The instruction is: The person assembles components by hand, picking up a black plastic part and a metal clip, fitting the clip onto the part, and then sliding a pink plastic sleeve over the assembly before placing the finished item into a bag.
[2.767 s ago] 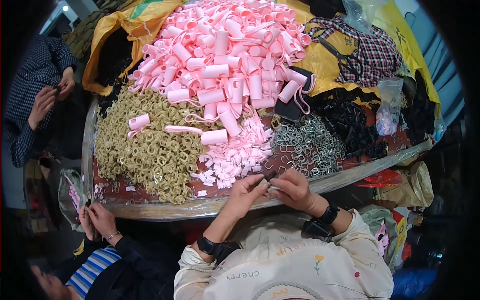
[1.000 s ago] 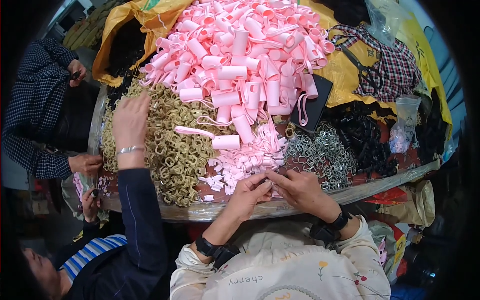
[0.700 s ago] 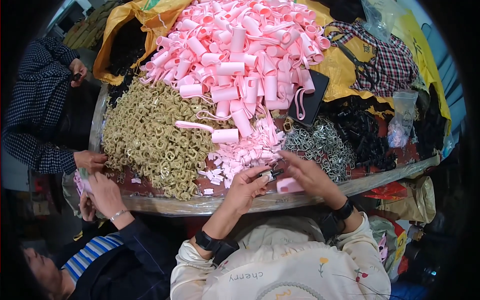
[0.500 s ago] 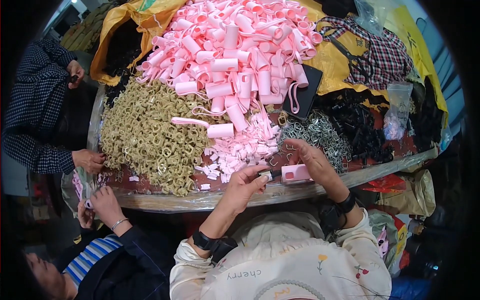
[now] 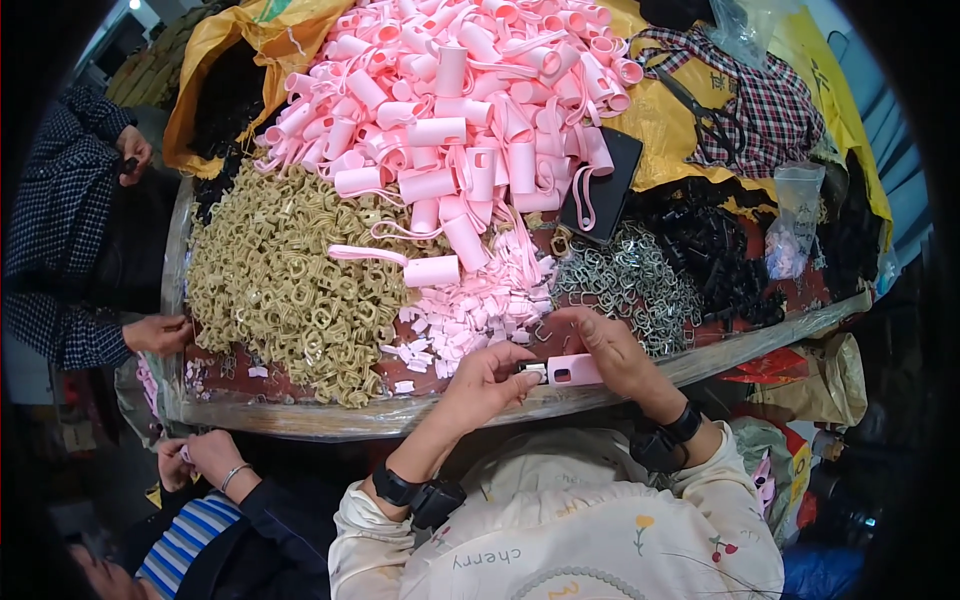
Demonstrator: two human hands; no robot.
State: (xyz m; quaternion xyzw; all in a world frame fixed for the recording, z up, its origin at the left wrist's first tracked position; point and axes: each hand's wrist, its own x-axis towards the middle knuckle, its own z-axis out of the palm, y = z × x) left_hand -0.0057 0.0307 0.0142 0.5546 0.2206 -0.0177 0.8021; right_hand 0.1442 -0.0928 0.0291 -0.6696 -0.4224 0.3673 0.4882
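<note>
At the table's near edge, my left hand (image 5: 487, 388) pinches a small black-and-silver piece (image 5: 535, 372) between thumb and fingers. My right hand (image 5: 618, 358) grips a pink cylindrical holder (image 5: 573, 370) that has a small squarish window near its left end. That end of the holder meets the small piece, or nearly so; whether one is inside the other I cannot make out. Just beyond my hands lies a heap of small pink pieces (image 5: 470, 318). Silver metal rings (image 5: 625, 285) are piled beyond my right hand.
A large mound of pink holders with straps (image 5: 440, 130) fills the far middle. Khaki clips (image 5: 290, 270) lie left, black clips (image 5: 715, 250) right. A phone (image 5: 606, 185) and scissors (image 5: 705, 115) lie beyond. Two co-workers' hands (image 5: 160, 335) (image 5: 213, 458) are at the left.
My hands have come closer together. The pink holder has moved left and slightly down, up to the small piece. The co-worker's hands at the lower left have shifted down.
</note>
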